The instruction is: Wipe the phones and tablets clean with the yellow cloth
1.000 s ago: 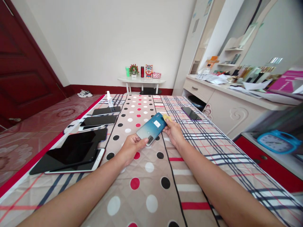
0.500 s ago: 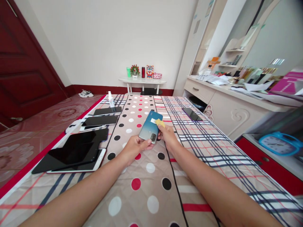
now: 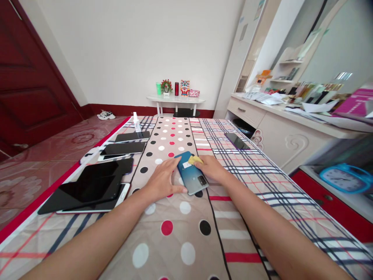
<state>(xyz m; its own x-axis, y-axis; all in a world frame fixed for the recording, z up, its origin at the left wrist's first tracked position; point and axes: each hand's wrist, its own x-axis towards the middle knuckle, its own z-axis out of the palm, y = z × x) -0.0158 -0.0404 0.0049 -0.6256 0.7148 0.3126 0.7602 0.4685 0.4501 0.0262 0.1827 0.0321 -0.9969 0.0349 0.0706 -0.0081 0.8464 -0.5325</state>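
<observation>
On bedspread (image 3: 186,219) | left hand (image 3: 163,178) splayed along phone (image 3: 190,179) | right hand (image 3: 212,168) pinching cloth (image 3: 194,160)

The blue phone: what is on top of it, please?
On the blue phone are a white label and a yellow cloth, pinched by the right hand; what the cloth covers cannot be seen.

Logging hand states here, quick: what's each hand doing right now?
Left hand: open, spread at the edge of the blue phone.
Right hand: closed, holding the yellow cloth over the phone's back.
</observation>
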